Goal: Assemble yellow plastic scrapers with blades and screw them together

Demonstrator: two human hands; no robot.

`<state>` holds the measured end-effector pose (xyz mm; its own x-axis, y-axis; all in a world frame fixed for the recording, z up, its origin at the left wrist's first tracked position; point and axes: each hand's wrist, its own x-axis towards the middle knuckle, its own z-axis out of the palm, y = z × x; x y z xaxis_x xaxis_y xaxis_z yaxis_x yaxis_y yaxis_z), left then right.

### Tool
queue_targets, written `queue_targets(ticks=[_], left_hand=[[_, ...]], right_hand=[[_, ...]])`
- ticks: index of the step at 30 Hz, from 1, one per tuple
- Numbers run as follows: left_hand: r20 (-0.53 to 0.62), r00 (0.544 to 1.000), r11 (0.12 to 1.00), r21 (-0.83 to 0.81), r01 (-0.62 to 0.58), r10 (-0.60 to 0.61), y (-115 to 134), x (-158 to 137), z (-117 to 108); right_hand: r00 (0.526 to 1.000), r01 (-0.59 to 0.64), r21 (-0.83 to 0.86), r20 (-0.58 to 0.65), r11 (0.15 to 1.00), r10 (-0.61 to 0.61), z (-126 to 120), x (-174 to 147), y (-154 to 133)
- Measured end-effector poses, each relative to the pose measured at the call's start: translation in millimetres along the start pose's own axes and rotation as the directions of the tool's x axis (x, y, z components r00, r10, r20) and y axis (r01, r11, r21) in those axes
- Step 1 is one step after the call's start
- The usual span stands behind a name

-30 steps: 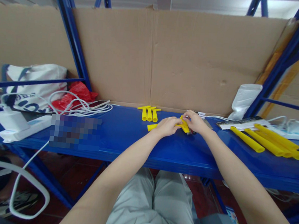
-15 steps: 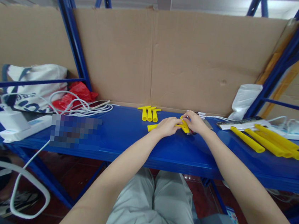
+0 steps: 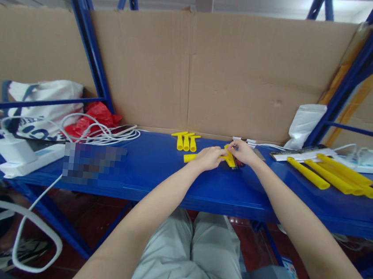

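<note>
A yellow T-shaped scraper (image 3: pixel 229 160) lies low over the blue shelf, its hollow handle (image 3: pixel 189 158) pointing left. My left hand (image 3: pixel 209 157) is closed around it where handle and head meet. At the far end of the head, my right hand (image 3: pixel 238 149) is closed with the fingertips pinching it. A thin grey edge shows along the head's near end; what lies under my fingertips is hidden. Just right of the head, a small dark and red item (image 3: pixel 240 164) is partly covered by my right hand. Three like yellow T-shaped pieces (image 3: pixel 186 143) lie side by side behind my left hand.
Several yellow tubes (image 3: pixel 332 177) lie at the right, near a flat printed packet (image 3: pixel 305 154) and a white pouch (image 3: pixel 304 125). White cables (image 3: pixel 113 135), a red bag (image 3: pixel 94 116), a cloth bag (image 3: pixel 48 107) and a power strip (image 3: pixel 34 161) stand left. Cardboard (image 3: pixel 240 74) walls the back.
Both hands stay on the scraper with hardly any shift. The right fingers have moved very slightly, and a little more of the head's near end shows.
</note>
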<state>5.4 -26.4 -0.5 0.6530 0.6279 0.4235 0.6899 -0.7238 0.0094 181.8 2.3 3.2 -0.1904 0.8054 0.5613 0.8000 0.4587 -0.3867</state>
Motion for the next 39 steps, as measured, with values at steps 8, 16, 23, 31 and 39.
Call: queue_targets(ticks=[8, 16, 23, 31, 39], left_hand=[[0.019, 1.0, 1.0, 0.013, -0.012, 0.012, 0.7, -0.2, -0.6], [-0.046, 0.997, 0.996, -0.06, 0.06, -0.063, -4.5, 2.4, 1.1], [-0.077, 0.992, 0.988, -0.125, 0.089, -0.1, -10.9, 2.6, 4.5], [-0.049, 0.991, 0.989, -0.081, 0.121, -0.125, -7.4, 2.0, 5.1], [0.04, 0.985, 0.983, 0.09, 0.162, -0.166, -4.2, 0.2, -0.4]], right_hand=[[0.983, -0.182, 0.174, 0.011, 0.968, 0.183, -0.3, -2.5, -3.9], [0.931, -0.34, 0.313, -0.022, 0.887, 0.364, 0.1, -1.8, -5.4], [0.924, -0.381, 0.299, 0.144, 0.875, 0.353, -12.5, -8.3, -22.0], [0.9, -0.435, 0.41, 0.194, 0.802, 0.389, -12.8, -8.3, -24.8], [0.889, -0.458, 0.436, 0.207, 0.775, 0.409, -12.2, -10.9, -31.5]])
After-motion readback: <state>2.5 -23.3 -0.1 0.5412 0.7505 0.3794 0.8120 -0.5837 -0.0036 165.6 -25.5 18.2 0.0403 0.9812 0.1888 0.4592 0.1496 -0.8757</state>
